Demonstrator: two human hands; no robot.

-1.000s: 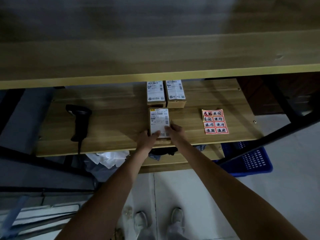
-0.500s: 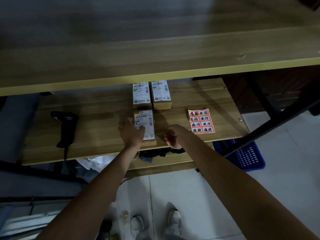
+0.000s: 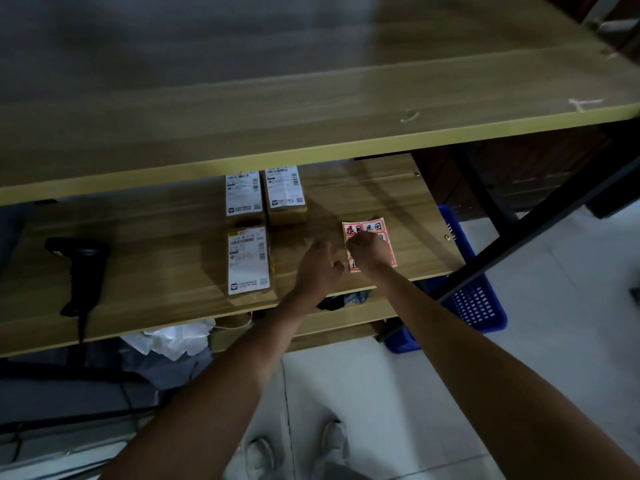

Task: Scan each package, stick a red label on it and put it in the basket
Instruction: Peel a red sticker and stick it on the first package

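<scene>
Three cardboard packages with white shipping labels lie on the wooden shelf (image 3: pixel 156 271): the near package (image 3: pixel 248 260) in front, two more (image 3: pixel 243 195) (image 3: pixel 285 192) behind it. A sheet of red labels (image 3: pixel 372 227) lies to the right. My right hand (image 3: pixel 369 251) rests on the sheet with fingers curled, pinching at a label. My left hand (image 3: pixel 320 268) sits just left of the sheet, fingers loosely spread, holding nothing. The blue basket (image 3: pixel 474 299) stands on the floor below the shelf's right end.
A black barcode scanner (image 3: pixel 83 268) lies on the shelf's left part, its cable hanging over the front edge. A higher shelf board (image 3: pixel 311 109) overhangs the back. White crumpled plastic (image 3: pixel 173 337) sits on a lower level. A black frame bar (image 3: pixel 540 233) crosses at right.
Both hands let go of the near package and moved right. My right hand now covers the label sheet and my left hand has come beside it. The view shifted right.
</scene>
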